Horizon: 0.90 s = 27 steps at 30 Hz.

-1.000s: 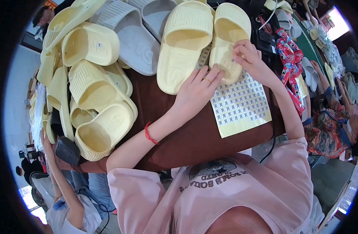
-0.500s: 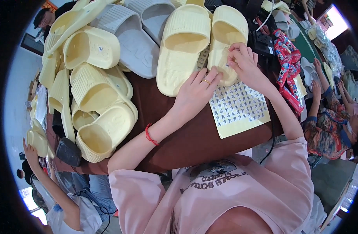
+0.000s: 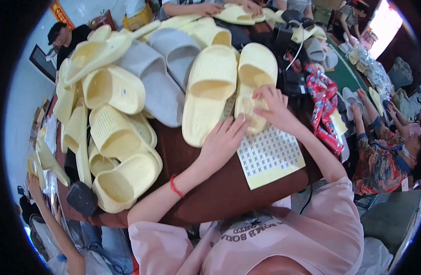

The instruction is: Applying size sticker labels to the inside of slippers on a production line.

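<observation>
Pile of ribbed pale-yellow foam slides (image 3: 114, 137) on brown table (image 3: 210, 192) | left hand (image 3: 224, 140) flat, fingers spread, gripping nothing, beside sticker sheet (image 3: 270, 156) | right hand (image 3: 274, 107) pinching smooth yellow slide (image 3: 252, 87) at heel.

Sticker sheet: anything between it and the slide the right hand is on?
Nothing visible. The sticker sheet lies flat on the brown table, right below the yellow slide. The right hand already rests on that slide's heel; the left hand sits at the sheet's upper left corner.
</observation>
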{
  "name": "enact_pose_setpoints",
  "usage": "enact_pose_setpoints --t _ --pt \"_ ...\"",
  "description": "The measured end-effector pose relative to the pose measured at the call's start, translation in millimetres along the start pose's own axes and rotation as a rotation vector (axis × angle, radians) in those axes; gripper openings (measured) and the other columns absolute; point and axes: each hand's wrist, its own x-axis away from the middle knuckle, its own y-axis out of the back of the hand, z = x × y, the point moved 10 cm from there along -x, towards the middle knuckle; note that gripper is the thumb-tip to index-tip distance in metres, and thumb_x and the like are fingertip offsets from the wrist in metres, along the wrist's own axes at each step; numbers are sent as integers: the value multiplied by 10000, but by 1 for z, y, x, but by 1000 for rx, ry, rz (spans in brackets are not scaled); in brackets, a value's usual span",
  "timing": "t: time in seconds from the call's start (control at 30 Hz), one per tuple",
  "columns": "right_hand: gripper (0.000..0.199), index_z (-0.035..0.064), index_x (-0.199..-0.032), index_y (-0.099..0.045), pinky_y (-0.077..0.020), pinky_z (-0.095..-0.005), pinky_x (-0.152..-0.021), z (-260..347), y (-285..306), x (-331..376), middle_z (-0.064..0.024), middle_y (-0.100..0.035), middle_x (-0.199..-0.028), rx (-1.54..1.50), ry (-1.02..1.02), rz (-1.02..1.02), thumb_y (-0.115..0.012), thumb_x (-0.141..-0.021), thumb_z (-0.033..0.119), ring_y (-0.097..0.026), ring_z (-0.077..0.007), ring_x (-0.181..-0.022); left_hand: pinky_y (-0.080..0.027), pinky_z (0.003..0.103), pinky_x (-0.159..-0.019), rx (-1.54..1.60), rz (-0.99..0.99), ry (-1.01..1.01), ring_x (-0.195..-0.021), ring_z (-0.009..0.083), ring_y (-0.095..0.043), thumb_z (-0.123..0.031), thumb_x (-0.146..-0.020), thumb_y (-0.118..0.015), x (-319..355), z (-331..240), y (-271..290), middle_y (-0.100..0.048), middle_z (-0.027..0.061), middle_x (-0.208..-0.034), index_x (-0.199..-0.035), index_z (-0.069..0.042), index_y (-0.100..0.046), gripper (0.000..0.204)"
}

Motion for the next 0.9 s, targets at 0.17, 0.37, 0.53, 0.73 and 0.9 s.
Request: enact_pose_setpoints --t 0.17,0.37,0.53,0.73,0.9 --pt "395 186 -1091 -533 -247 -409 -939 0 0 0 -40 -437 -1125 -23 14 -1 -728 -749 212 -408 -219 -1139 -454 345 -924 5 -10 -13 -1096 240 -530 -101 -747 -650 1 -1 1 -514 77 -1261 -1279 -95 -509 551" --pt "406 184 -1082 -541 -239 -402 -953 -6 -6 -1 -36 -421 -1130 -78 -36 42 -744 -736 247 -381 -219 -1164 -449 347 -936 -28 19 2 -1112 228 -528 -133 -799 -638 3 0 -2 -503 70 -1284 -1310 -114 -492 532" --pt "373 194 -1066 -550 -235 -420 -953 -8 -7 0 -31 -417 -1136 -107 -53 57 -730 -747 263 -373 -226 -1169 -452 345 -931 -40 21 -18 -1115 228 -527 -137 -792 -642 2 -2 -1 -504 72 -1284 -1305 -107 -496 535" --pt "373 195 -1064 -560 -228 -417 -956 -10 -9 -1 -29 -419 -1151 -85 -71 5 -728 -740 272 -376 -225 -1158 -453 346 -931 -32 9 -10 -1122 231 -526 -134 -782 -646 3 -1 0 -504 70 -1279 -1287 -101 -506 525" --pt "353 192 -1063 -566 -220 -402 -959 -9 -2 -1 -17 -436 -1119 -43 -36 -30 -720 -756 273 -400 -192 -1132 -453 349 -935 -35 13 -14 -1127 231 -524 -134 -778 -649 2 -2 1 -501 64 -1280 -1273 -107 -516 513"
